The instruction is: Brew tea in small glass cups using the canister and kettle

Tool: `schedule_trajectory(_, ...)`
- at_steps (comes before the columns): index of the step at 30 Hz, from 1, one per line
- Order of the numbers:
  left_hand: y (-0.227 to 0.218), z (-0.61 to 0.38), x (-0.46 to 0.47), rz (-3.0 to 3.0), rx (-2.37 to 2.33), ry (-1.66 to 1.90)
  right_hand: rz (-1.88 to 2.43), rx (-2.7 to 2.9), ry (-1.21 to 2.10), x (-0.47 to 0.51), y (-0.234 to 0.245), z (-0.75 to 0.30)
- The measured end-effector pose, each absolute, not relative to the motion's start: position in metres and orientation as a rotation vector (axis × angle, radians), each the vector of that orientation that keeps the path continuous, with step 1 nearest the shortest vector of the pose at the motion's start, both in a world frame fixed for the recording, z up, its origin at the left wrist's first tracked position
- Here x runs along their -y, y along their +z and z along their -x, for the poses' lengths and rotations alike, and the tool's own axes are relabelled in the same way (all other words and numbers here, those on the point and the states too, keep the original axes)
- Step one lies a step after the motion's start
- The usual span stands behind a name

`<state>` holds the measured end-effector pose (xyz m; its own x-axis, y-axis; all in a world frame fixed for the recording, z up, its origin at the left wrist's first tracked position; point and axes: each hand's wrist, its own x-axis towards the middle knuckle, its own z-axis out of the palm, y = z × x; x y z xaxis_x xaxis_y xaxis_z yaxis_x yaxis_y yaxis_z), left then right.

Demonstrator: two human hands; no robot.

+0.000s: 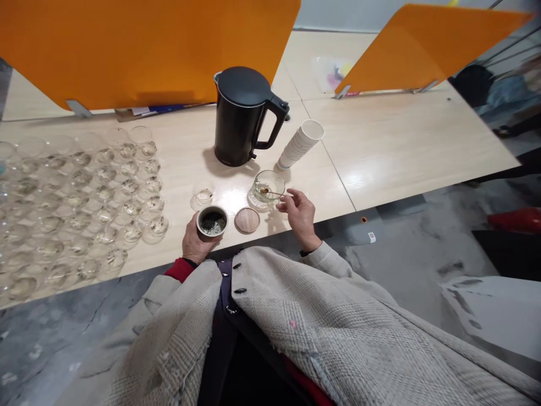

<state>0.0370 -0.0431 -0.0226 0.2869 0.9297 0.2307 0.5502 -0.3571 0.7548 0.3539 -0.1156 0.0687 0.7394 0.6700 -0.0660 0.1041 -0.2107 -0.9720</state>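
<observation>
My left hand [193, 243] is wrapped round a small round tin [212, 222] of dark loose tea leaves at the table's near edge. The tin's wooden lid [247, 220] lies flat just to its right. My right hand [298, 211] pinches the handle of a small spoon [270, 193] whose tip rests inside a clear glass cup [269, 186]. A smaller empty glass cup [204, 196] stands left of it, behind the tin.
A black electric kettle [243, 115] stands behind the cups, with a tilted stack of white paper cups [301, 144] to its right. Several rows of small glass cups [84, 192] holding tea leaves fill the table's left side. Orange dividers [143, 51] stand at the back.
</observation>
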Motion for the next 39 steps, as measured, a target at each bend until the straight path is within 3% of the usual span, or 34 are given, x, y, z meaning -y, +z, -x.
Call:
schedule_trajectory(6,-0.025,-0.036,0.043,-2.053,-1.292,0.916,1.963,0.817,0.47,0.145,0.112,-0.36)
schedule_trajectory(12,-0.026,-0.037,0.045,-2.053,-1.275,0.945,1.826,1.031,0.295,0.15,0.145,-0.347)
schedule_trajectory(18,-0.024,-0.037,0.046,-2.042,-1.289,0.919,1.6,1.544,0.71,0.132,0.106,-0.295)
schedule_trajectory(24,-0.024,-0.039,0.051,-2.043,-1.306,0.943,1.824,2.063,0.453,0.114,0.05,-0.285)
schedule_trajectory(30,-0.021,-0.039,0.051,-2.049,-1.288,0.939,1.953,2.113,0.373,0.111,0.016,-0.285)
schedule_trajectory(34,-0.019,-0.039,0.05,-2.059,-1.257,0.933,1.899,1.984,0.347,0.11,0.025,-0.289)
schedule_trajectory(39,-0.02,-0.037,0.048,-2.063,-1.241,0.87,1.666,1.913,0.283,0.103,0.071,-0.28)
